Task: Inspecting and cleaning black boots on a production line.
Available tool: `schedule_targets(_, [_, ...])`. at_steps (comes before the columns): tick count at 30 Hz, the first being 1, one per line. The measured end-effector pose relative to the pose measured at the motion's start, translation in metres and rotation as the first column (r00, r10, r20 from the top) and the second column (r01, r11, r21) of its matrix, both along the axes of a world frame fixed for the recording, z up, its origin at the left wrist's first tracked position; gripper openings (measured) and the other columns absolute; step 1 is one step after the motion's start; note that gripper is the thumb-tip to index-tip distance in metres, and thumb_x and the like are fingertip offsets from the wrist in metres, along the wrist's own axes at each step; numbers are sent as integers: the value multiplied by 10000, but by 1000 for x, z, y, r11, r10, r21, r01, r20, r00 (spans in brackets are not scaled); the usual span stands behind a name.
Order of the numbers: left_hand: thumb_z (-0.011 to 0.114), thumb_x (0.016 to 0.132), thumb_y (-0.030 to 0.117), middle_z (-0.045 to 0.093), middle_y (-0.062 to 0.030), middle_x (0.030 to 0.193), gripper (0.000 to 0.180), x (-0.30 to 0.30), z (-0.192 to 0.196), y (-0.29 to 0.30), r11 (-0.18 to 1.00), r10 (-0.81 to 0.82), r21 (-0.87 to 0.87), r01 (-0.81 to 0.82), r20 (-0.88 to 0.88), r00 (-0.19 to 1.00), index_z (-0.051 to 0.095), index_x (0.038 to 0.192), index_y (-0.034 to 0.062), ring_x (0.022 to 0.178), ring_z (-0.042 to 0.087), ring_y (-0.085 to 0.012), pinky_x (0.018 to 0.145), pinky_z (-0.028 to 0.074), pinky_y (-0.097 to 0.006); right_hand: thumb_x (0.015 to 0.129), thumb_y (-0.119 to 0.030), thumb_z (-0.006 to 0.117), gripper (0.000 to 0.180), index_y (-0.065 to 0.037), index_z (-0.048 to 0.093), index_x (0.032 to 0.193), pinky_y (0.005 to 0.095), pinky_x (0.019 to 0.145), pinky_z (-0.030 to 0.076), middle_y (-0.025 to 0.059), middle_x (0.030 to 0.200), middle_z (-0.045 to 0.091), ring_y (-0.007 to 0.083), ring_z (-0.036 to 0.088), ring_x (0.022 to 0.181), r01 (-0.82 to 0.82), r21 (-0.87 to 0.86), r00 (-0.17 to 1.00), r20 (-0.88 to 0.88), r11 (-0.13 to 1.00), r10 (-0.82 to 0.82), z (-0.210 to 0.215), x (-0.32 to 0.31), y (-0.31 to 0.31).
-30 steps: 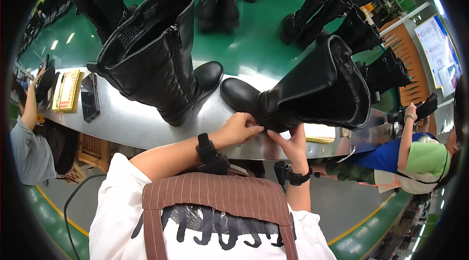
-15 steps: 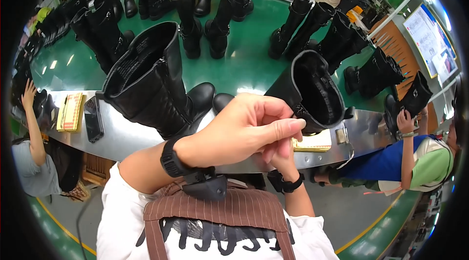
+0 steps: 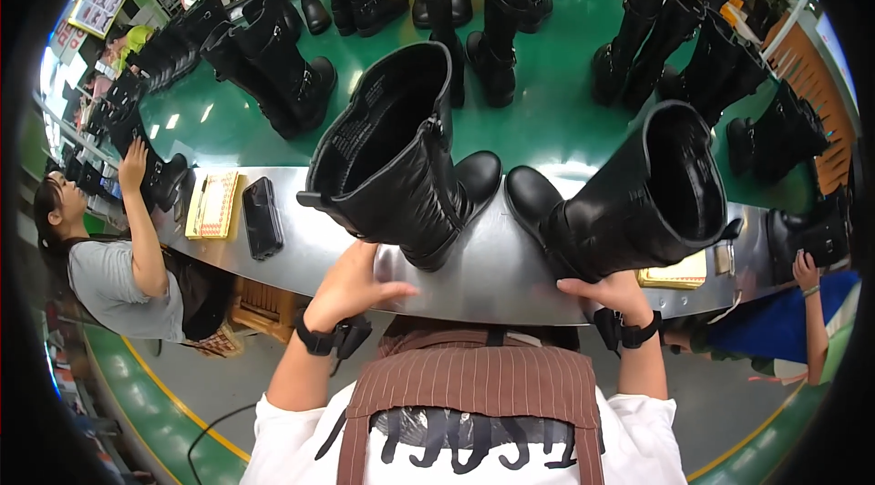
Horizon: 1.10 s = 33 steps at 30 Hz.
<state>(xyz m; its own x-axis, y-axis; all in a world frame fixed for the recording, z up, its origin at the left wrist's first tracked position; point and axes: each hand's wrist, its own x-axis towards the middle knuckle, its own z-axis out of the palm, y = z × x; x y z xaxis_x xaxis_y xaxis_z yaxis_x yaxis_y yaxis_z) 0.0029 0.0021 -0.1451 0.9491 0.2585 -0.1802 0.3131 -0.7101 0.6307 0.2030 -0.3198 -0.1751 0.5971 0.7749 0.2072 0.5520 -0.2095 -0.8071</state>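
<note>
Our left grip (image 3: 348,283) is sitting wide, thumb clear, beside the left boot (image 3: 394,202); right grip (image 3: 620,292) is resting at the heel of the right boot (image 3: 597,221), hold unclear. Both are standing on the table (image 3: 483,295), looking fully assembled; we're seeing no unfinished part.

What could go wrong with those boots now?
The boot on the left and the boot on the right stand near the front edge of the metal counter, so a bump from the left hand or right hand might tip one off. Their toes nearly meet, so moving one could scuff the other. The phone lies nearby and might get knocked.
</note>
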Motion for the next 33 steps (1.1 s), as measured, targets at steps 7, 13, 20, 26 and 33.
schedule_targets(7, [824, 744, 158, 626, -138, 1193, 605, 47, -47, -34, 856, 256, -508, -93, 262, 931, 545, 1241, -47, 1063, 604, -208, 940, 475, -331, 746, -110, 814, 496, 15, 602, 1177, 300, 871, 492, 67, 1130, 653, 158, 621, 990, 333, 153, 762, -625, 930, -170, -14, -28, 35])
schedule_targets(13, [641, 925, 177, 588, -91, 1256, 430, 53, -17, -53, 13, 400, -993, 119, 114, 909, 508, 1309, 35, 1138, 584, -206, 969, 488, -399, 848, -92, 641, 434, -8, 538, 1262, 386, 997, 470, 106, 1220, 598, 226, 597, 1100, 494, 426, 473, -863, 758, 177, -13, -43, 51])
schedule_targets(20, [606, 951, 254, 549, -83, 1335, 470, 60, -4, -68, -112, 355, -960, 256, 202, 913, 473, 1357, 56, 1245, 507, -223, 1096, 359, -450, 837, -322, 659, 582, -15, 515, 1309, 400, 1046, 417, 90, 1305, 573, 235, 547, 1207, 398, 585, 514, -780, 707, 356, 2, -49, 76])
schedule_targets(26, [651, 911, 392, 595, -53, 1287, 523, 56, -3, -72, 5, 394, -977, 214, 199, 897, 539, 1301, 62, 1208, 542, -185, 1074, 391, -367, 824, -358, 673, 600, -25, 525, 1300, 388, 1034, 425, 86, 1282, 585, 222, 552, 1195, 416, 547, 487, -809, 726, 330, 3, -51, 70])
schedule_targets(33, [645, 911, 323, 569, -82, 1326, 516, 54, -12, -70, -82, 376, -973, 214, 169, 911, 518, 1322, 37, 1238, 521, -224, 1099, 361, -408, 823, -229, 649, 595, 17, 474, 1336, 430, 1055, 413, 140, 1299, 558, 282, 544, 1202, 392, 608, 470, -777, 690, 418, -14, -50, 63])
